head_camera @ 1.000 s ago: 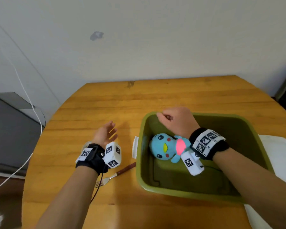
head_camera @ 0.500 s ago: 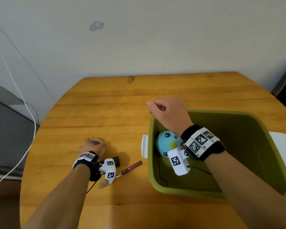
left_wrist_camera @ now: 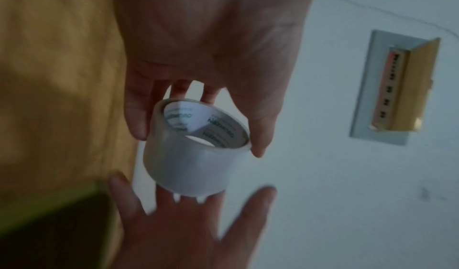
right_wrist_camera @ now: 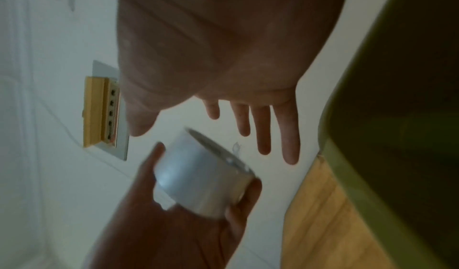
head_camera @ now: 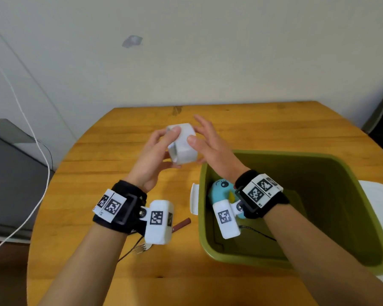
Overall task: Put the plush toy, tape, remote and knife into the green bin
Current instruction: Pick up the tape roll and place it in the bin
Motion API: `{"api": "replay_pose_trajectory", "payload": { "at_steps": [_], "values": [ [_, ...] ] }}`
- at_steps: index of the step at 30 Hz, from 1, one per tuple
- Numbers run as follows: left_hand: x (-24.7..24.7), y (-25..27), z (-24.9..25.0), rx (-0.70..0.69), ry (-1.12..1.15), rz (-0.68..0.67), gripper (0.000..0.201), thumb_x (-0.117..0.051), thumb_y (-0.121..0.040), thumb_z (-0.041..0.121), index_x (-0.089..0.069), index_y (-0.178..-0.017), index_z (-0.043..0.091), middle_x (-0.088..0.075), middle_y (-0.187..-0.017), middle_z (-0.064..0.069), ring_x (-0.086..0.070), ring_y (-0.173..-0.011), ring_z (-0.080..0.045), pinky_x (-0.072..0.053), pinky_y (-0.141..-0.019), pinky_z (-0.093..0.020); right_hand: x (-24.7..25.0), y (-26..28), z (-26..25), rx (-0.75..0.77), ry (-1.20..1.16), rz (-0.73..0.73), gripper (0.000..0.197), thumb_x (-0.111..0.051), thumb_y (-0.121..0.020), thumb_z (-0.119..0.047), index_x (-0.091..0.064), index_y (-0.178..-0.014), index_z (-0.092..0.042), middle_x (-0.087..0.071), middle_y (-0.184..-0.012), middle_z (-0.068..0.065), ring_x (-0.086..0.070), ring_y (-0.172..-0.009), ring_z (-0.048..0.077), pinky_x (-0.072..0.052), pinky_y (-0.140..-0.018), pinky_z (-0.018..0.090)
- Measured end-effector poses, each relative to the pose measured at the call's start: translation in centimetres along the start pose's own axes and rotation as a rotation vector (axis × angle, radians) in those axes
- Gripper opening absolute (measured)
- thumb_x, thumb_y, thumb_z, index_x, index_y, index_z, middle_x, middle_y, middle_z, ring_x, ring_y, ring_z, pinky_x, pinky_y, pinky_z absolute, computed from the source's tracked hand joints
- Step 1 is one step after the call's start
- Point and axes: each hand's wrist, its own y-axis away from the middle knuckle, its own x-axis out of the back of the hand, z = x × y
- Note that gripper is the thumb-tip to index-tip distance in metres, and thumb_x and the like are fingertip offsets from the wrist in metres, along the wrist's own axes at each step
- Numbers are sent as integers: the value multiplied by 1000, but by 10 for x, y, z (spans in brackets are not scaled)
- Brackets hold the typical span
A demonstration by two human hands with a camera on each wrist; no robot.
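two hands meet: left fingers grip tape, right fingers spread open beside it.

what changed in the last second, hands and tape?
The left hand went down to the table, gripped the tape and raised it above the table, left of the green bin. The right hand left the bin's far rim, opened, and now reaches for the roll with spread fingers. The plush toy stays in the bin; the fork stays put.
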Motion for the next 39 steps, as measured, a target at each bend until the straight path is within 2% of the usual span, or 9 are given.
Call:
{"api": "replay_pose_trajectory", "payload": {
  "at_steps": [2, 7, 11, 15, 20, 25, 29, 35, 39],
  "values": [
    [-28, 10, 13, -11, -31, -89, 55, -63, -86, 50, -53, -125, 12, -69, -95, 3, -70, -87, -24, -56, -67, -38, 4, 3, -2, 39, -122, -3, 73, -58, -100, -39, -20, -161, -30, -56, -135, -12, -65, -108, -7, -52, -91, 18],
    [-63, 14, 19, 50, -8, -126, 66, -61, -83, 60, -43, -132, 20, -64, -105, -5, -71, -82, -26, -57, -63, -41, 33, 19, -9, 170, -85, 167, 60, -59, -89, -45, -48, -142, -19, -66, -107, -8, -65, -89, -2, -51, -78, 16],
    [-79, 0, 3, 123, -266, 7, 56, -41, -91, 63, -62, -120, 19, -62, -113, -2, -61, -89, -19, -43, -66, -33, 63, 36, 3, 120, 99, 185, 60, -50, -86, -55, -50, -137, -22, -65, -103, -9, -61, -79, -3, -49, -70, 17],
    [-92, -16, -28, 184, -353, 159, 37, -55, -93, 34, -56, -124, 13, -58, -121, -2, -52, -103, -17, -38, -75, -29, 108, 59, 35, 21, 504, 17, 58, -59, -90, -56, -46, -142, -33, -60, -126, -9, -60, -106, 13, -46, -87, 33],
    [-95, -48, -72, 429, -242, 165, 53, -56, -77, 37, -61, -125, 15, -62, -132, -12, -56, -121, -32, -43, -104, -48, 157, 91, 71, -220, 918, -309, 68, -64, -81, -68, -43, -139, -42, -57, -125, -8, -62, -100, 19, -49, -83, 34],
    [-100, -47, -75, 418, -181, 249, 48, -54, -81, 33, -62, -123, 10, -66, -125, -12, -61, -114, -32, -45, -103, -47, 178, 98, 95, -330, 1338, -533, 77, -66, -75, -71, -45, -135, -27, -59, -115, 3, -53, -80, 22, -40, -67, 31],
    [-117, -23, -57, 323, -214, 262, 33, -46, -99, 20, -56, -129, 9, -55, -120, -2, -49, -113, -20, -35, -98, -31, 183, 97, 107, -487, 1434, -512, 86, -74, -74, -62, -40, -137, -14, -60, -120, 10, -55, -85, 26, -42, -67, 33],
    [-117, -25, -62, 308, -273, 280, 35, -43, -101, 18, -51, -134, 10, -49, -144, -10, -43, -130, -25, -32, -104, -38, 181, 91, 102, -547, 1559, -470, 82, -81, -74, -52, -42, -136, -15, -59, -120, 10, -61, -98, 27, -44, -71, 34],
    [-116, -25, -65, 270, -286, 293, 34, -44, -101, 17, -52, -133, 9, -52, -140, -10, -43, -110, -16, -32, -90, -30, 178, 91, 104, -583, 1700, -428, 66, -77, -81, -32, -47, -137, -13, -58, -126, 11, -62, -112, 31, -52, -87, 38]
  ]
}}
